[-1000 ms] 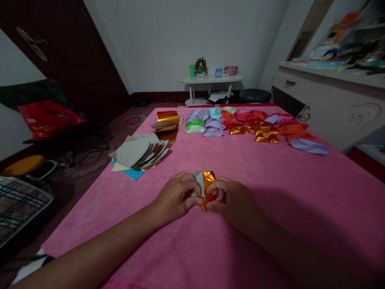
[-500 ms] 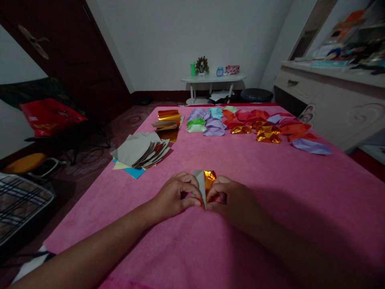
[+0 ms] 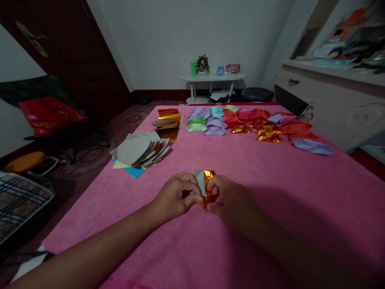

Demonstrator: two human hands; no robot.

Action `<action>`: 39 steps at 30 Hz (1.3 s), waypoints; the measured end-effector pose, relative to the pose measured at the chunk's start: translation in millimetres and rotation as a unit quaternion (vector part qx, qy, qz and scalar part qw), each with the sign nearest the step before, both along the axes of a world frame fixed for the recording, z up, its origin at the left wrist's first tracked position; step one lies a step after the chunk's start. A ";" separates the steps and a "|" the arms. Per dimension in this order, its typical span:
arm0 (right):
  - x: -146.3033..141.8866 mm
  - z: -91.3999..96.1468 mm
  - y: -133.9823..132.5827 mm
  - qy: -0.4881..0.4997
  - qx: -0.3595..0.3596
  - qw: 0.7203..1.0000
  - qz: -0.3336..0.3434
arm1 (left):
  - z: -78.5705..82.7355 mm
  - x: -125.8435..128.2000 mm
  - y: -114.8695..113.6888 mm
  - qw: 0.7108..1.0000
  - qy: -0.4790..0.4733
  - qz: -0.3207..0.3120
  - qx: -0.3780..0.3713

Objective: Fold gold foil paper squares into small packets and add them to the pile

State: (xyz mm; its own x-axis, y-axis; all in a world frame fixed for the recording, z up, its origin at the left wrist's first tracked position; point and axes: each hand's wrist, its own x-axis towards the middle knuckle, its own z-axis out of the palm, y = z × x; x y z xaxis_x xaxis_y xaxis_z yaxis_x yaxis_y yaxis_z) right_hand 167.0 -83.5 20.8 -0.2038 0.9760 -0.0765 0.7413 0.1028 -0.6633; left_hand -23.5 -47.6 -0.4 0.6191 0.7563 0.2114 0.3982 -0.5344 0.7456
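Presently: Both Hands Engaged on One Small Folded Sheet

The small folded sheet of shiny gold foil paper with a matt grey back (image 3: 199, 179) lies on the pink cloth-covered table (image 3: 180, 249), at centre front, between the hands. The left hand (image 3: 176, 196) pinches its near left edge between thumb and forefinger. The right hand (image 3: 233, 198) has curled fingers against the gold face and its thumb at the near tip; whether it grips the sheet or merely presses it cannot be determined.

Beyond the left hand lies a fanned stack of grey-backed square sheets (image 3: 134, 148), with a blue paper sheet (image 3: 135, 171) protruding beneath. Farther back stands a pile of gold foil paper (image 3: 168, 116). Along the far side, to its right, sit folded purple paper pieces (image 3: 214, 124), crumpled-looking gold foil pieces (image 3: 269, 136) and folded red paper pieces (image 3: 258, 115).
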 end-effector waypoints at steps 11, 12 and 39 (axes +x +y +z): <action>1.7 -4.0 -2.3 -0.029 0.027 0.999 0.004 | -3.8 3.5 -5.4 0.998 0.040 0.039 0.036; 2.3 -5.3 -2.1 -0.028 0.034 0.999 0.007 | -4.3 3.4 -5.0 0.998 0.040 0.040 0.035; 2.7 -6.0 2.1 -0.011 0.021 1.000 0.020 | 5.1 -4.7 4.1 0.998 0.051 -0.048 0.009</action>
